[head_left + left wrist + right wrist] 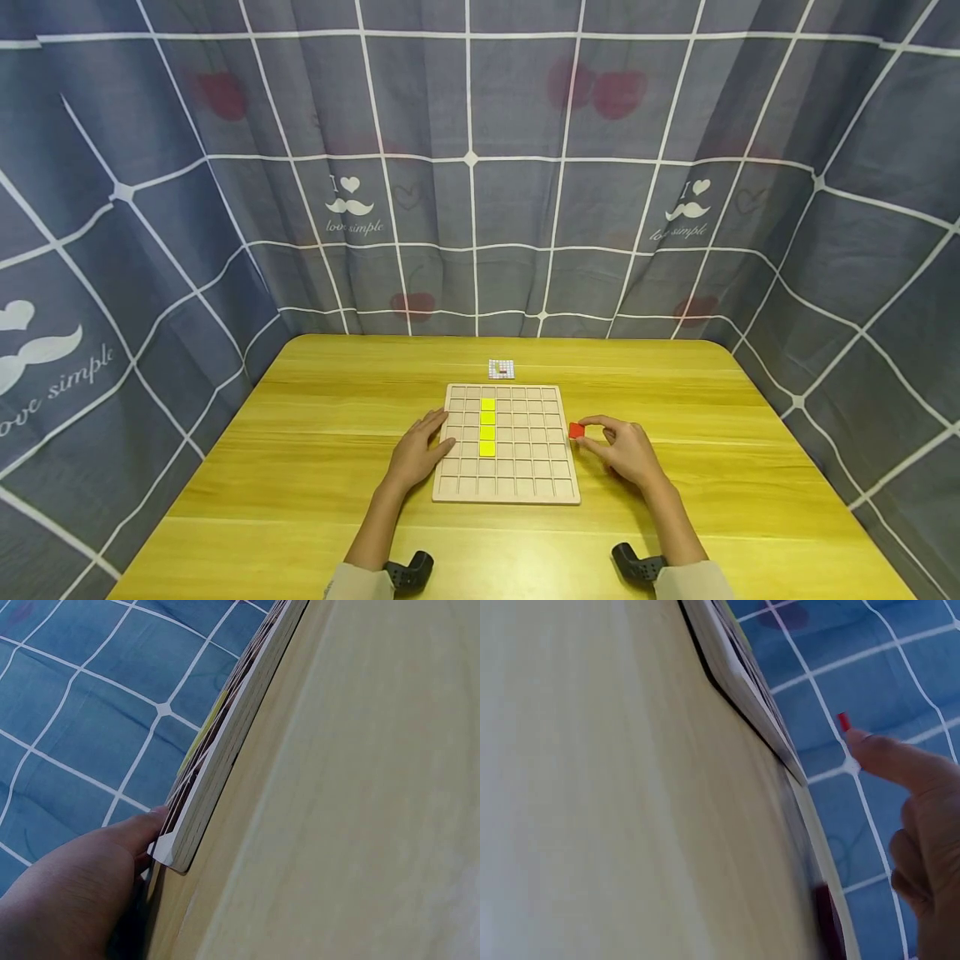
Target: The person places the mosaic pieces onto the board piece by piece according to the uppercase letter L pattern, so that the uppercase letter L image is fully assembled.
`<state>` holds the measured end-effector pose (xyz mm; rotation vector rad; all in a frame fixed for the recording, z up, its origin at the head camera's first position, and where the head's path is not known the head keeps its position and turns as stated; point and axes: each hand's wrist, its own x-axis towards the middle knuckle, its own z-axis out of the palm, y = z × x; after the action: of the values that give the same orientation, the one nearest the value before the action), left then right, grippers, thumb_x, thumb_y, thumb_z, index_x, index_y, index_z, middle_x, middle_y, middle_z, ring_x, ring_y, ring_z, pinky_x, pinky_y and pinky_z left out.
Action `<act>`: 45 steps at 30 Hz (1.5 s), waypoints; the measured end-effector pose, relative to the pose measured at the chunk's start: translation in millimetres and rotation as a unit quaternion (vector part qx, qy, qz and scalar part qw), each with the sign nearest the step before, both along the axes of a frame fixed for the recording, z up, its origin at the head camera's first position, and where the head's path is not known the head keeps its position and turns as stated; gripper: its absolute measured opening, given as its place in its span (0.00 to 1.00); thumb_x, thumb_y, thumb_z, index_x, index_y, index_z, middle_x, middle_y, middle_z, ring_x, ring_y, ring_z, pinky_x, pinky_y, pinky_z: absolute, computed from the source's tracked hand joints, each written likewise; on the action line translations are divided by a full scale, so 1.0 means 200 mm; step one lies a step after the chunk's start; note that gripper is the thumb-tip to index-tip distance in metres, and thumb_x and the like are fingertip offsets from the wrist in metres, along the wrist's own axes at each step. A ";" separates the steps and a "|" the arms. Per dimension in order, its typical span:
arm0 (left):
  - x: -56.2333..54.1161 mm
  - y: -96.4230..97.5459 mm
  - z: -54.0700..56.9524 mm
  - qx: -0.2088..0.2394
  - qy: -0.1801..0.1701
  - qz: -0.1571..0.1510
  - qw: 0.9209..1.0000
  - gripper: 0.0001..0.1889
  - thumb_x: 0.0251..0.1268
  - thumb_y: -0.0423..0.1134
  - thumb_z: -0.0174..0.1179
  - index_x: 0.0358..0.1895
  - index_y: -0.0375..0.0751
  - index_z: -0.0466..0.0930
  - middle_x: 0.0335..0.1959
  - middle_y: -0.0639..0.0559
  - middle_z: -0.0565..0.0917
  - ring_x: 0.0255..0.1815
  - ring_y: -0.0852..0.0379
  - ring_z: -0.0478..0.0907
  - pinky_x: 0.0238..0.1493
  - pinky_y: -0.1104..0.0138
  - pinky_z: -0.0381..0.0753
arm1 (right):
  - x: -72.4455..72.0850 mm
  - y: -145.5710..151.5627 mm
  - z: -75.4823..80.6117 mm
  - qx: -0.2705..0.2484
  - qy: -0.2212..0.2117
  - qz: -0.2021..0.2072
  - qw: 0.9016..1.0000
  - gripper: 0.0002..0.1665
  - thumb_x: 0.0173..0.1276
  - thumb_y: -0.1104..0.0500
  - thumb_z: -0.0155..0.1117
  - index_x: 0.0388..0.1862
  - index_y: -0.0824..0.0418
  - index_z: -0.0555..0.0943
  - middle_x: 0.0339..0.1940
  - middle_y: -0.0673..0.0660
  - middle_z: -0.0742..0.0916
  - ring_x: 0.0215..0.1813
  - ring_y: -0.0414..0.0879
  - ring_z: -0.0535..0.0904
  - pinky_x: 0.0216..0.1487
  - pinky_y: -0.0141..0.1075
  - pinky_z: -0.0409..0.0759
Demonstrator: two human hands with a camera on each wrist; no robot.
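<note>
A light wooden grid board (534, 472) lies flat on the table, with several yellow square tiles (487, 433) lined up in one of its left columns. My left hand (412, 454) rests at the board's left edge, thumb and fingertips touching the rim; the left wrist view shows the hand (75, 889) beside the board's corner. Just off the right edge, my right hand (626, 454) pinches a red square tile (576, 430) between thumb and index finger. That red tile (844, 721) appears raised above the table in the right wrist view.
Behind the board lies a small card (502, 369) with a printed grid pattern. A dark red object (829, 922) shows low in the right wrist view, on the table near the right hand. A grey-blue checked curtain (510, 200) encloses the wooden table (247, 500) at the back and sides.
</note>
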<state>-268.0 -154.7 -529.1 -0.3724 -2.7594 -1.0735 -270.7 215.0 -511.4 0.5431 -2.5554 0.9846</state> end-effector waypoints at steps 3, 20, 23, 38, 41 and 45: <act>0.00 0.00 0.00 -0.001 -0.001 0.002 1.000 0.29 0.62 0.49 0.58 0.65 0.40 0.67 0.67 0.44 0.65 0.68 0.41 0.57 0.65 0.46 0.57 | -0.02 -0.07 0.03 -0.006 0.012 0.006 1.000 0.16 0.52 0.49 0.73 0.41 0.49 0.85 0.10 0.39 0.57 0.15 0.32 0.46 0.15 0.26 0.47; 0.00 0.00 0.01 -0.004 0.008 -0.001 1.000 0.29 0.62 0.47 0.59 0.65 0.39 0.67 0.66 0.43 0.66 0.68 0.43 0.58 0.66 0.48 0.56 | -0.05 -0.46 0.01 0.023 -0.055 0.087 0.994 0.13 0.54 0.47 0.71 0.38 0.46 0.85 0.08 0.40 0.58 0.14 0.32 0.47 0.15 0.26 0.48; 0.00 0.00 0.01 -0.001 0.007 -0.001 1.000 0.29 0.62 0.47 0.59 0.65 0.39 0.67 0.66 0.43 0.65 0.68 0.43 0.58 0.66 0.48 0.56 | -0.05 -0.48 0.00 0.037 -0.066 0.090 0.993 0.12 0.54 0.46 0.71 0.37 0.46 0.85 0.08 0.39 0.59 0.14 0.32 0.49 0.15 0.26 0.49; 0.00 0.00 0.00 -0.001 0.006 -0.002 1.000 0.29 0.62 0.48 0.59 0.65 0.40 0.67 0.67 0.44 0.65 0.68 0.42 0.57 0.66 0.46 0.56 | -0.05 -0.52 -0.04 0.047 -0.064 0.105 0.991 0.13 0.54 0.46 0.70 0.38 0.47 0.85 0.09 0.39 0.63 0.14 0.32 0.52 0.14 0.26 0.52; 0.00 0.00 0.00 -0.003 0.006 -0.002 1.000 0.29 0.62 0.48 0.59 0.65 0.40 0.67 0.67 0.43 0.65 0.68 0.42 0.58 0.66 0.47 0.56 | -0.05 -0.51 -0.05 0.044 -0.072 0.104 0.991 0.14 0.53 0.46 0.71 0.38 0.46 0.85 0.08 0.39 0.62 0.14 0.32 0.52 0.14 0.26 0.52; 0.00 0.00 0.00 -0.006 0.009 -0.004 1.000 0.29 0.62 0.48 0.59 0.65 0.39 0.67 0.66 0.43 0.65 0.68 0.42 0.58 0.66 0.47 0.57 | -0.04 -0.49 -0.05 0.028 -0.086 0.099 0.991 0.14 0.54 0.45 0.71 0.39 0.46 0.85 0.09 0.39 0.61 0.14 0.33 0.51 0.14 0.26 0.51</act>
<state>-268.1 -154.2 -529.1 -0.3925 -2.7508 -1.0512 -278.9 117.8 -521.0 0.7705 -2.7283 1.0714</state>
